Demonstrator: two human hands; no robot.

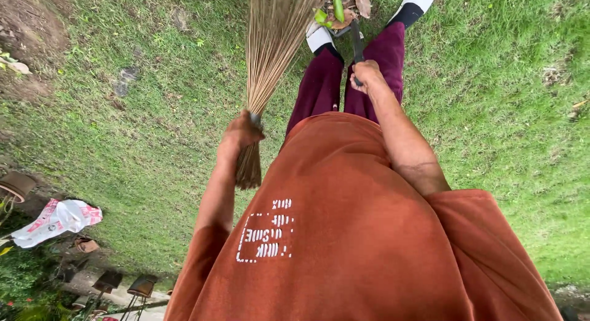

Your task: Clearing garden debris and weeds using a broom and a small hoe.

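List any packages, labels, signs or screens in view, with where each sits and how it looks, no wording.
Printed patch: on the chest of the person's rust-orange shirt, lower centre; white block lettering partly framed by a dotted white outline.
Plastic sack: crumpled on the ground at the left edge, beside the grass; white with red printing.
No signs or screens.

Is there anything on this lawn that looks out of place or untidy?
Yes. A crumpled white and red bag lies at the grass edge, lower left in the head view, like litter. Dry leaves and green stalk pieces lie piled at the feet, where the left hand holds a stick broom and the right hand a dark handle.
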